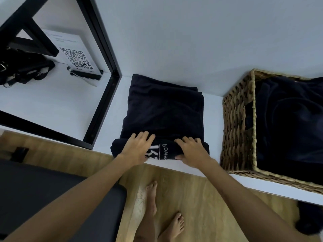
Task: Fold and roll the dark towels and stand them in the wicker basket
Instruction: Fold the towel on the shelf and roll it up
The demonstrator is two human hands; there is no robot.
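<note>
A dark navy towel (164, 109) lies folded on the white shelf (111, 119), its near end rolled into a short tube with white lettering on it. My left hand (138, 149) presses on the left part of the roll, fingers spread over the top. My right hand (192, 151) grips the right part, thumb under the near side. To the right stands the wicker basket (236, 123), with dark towels (288, 123) inside it.
A black metal frame (103, 84) rises left of the towel. Behind it sit a QR-code sign (76, 56) and a black bag (21, 67). A dark padded bench (43, 194) is at lower left, wooden floor (201, 198) and bare feet below.
</note>
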